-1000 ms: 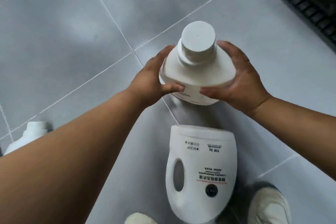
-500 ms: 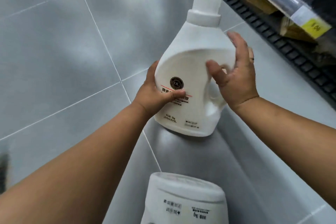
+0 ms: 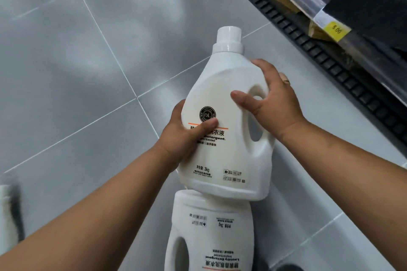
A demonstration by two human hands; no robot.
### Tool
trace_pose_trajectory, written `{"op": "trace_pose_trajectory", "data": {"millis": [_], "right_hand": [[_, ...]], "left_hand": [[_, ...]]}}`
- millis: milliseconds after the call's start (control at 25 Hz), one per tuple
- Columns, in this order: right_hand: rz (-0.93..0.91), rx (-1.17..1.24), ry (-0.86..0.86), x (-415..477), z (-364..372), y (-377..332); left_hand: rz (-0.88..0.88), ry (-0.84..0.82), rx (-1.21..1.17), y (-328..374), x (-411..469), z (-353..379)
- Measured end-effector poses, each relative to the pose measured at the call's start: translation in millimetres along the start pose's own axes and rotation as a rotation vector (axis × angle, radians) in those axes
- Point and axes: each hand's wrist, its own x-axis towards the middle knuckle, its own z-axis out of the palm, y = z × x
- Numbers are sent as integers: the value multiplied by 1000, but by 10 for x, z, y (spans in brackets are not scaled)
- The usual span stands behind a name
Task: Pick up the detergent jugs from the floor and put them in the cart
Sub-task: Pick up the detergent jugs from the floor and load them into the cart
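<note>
Both hands (image 3: 226,114) grip a capped white detergent jug (image 3: 224,156).

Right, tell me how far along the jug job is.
Nothing looks finished: no cart is in view. In hand: one detergent jug, held off the floor by the left hand and right hand. Left: a second jug lying on the tiles below.

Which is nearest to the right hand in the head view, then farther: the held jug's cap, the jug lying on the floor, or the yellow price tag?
From the right hand:
1. Cap, above-left on the held jug.
2. Floor jug, below.
3. Yellow price tag, upper right on the shelf.
</note>
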Motion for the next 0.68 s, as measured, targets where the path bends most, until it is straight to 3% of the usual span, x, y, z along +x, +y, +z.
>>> {"op": "trace_pose_trajectory", "data": {"millis": [320,680], "right_hand": [[191,268,30,-988,-1232,-1346],[409,440,183,-2920,-3104,-3472]], "left_hand": [[39,-146,111,1723,-1647,-261],[116,-319,386,4022,-4120,-461]]}}
